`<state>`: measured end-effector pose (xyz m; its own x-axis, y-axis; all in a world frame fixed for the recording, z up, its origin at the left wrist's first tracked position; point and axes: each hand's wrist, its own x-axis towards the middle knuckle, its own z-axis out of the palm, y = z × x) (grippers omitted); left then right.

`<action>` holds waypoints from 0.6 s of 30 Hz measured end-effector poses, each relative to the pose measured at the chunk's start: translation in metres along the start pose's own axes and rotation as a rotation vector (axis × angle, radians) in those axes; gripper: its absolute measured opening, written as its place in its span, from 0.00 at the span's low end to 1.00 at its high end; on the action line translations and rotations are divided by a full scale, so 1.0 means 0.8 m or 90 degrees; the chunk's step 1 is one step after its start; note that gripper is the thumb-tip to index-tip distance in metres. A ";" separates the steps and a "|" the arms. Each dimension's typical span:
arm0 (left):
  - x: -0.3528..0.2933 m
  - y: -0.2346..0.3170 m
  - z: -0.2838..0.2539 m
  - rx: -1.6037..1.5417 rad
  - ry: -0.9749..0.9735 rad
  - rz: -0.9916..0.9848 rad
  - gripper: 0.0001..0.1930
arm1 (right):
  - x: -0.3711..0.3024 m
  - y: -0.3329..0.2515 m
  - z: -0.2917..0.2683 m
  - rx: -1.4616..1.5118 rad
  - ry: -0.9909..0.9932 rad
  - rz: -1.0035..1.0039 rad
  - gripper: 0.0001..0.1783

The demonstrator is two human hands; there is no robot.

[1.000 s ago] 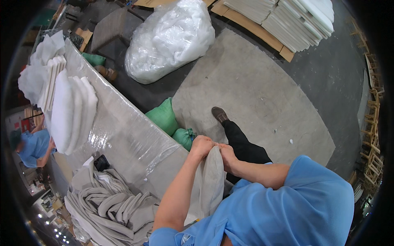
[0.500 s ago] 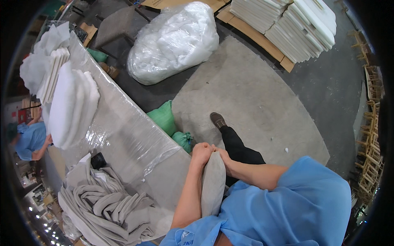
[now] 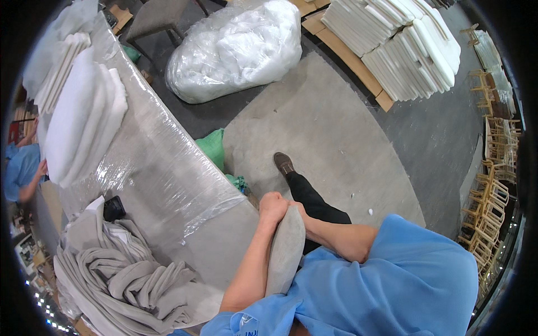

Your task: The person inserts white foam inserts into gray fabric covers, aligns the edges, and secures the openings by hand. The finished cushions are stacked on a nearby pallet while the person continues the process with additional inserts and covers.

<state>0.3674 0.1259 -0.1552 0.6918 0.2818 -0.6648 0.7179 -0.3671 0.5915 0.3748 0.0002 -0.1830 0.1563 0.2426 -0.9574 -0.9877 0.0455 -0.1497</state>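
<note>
Grey cushion [image 3: 284, 252] is sitting betw. forearms [image 3: 248, 269], by shirt [image 3: 386, 274], looking filled; L hand [image 3: 273, 207] & R hand [image 3: 298, 212] are pinching its far end tog.; closure hidden. Limp grey fabric [image 3: 123, 274] is lying on table [image 3: 210, 246], prob. unfilled; table edge is running near L hand, white pads [image 3: 84, 123] lying beyond.

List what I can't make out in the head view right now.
All in the head view:
Right hand: partly hidden by the grey cushion.
Cushion's lower end: hidden by the blue shirt.
Green sack: partly behind the table.
Co-worker: cut off by the dark left rim.
Grey chair: cut off by the upper edge.
</note>
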 end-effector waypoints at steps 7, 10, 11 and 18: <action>0.012 0.055 0.032 -0.044 -0.102 0.009 0.11 | -0.034 -0.042 -0.050 -0.133 -0.041 -0.082 0.10; 0.010 0.039 0.039 -0.121 -0.087 -0.035 0.10 | 0.003 -0.016 -0.070 -0.131 -0.018 -0.089 0.08; 0.008 0.030 0.042 -0.146 -0.072 -0.046 0.11 | 0.011 -0.006 -0.071 -0.119 0.007 -0.075 0.08; -0.010 0.004 0.015 -0.210 -0.064 -0.055 0.11 | 0.024 -0.002 -0.035 -0.097 0.112 -0.083 0.17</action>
<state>0.3636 0.1114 -0.1536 0.6278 0.2049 -0.7509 0.7714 -0.0349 0.6353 0.3793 -0.0225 -0.2076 0.2924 0.0712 -0.9536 -0.9508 -0.0845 -0.2979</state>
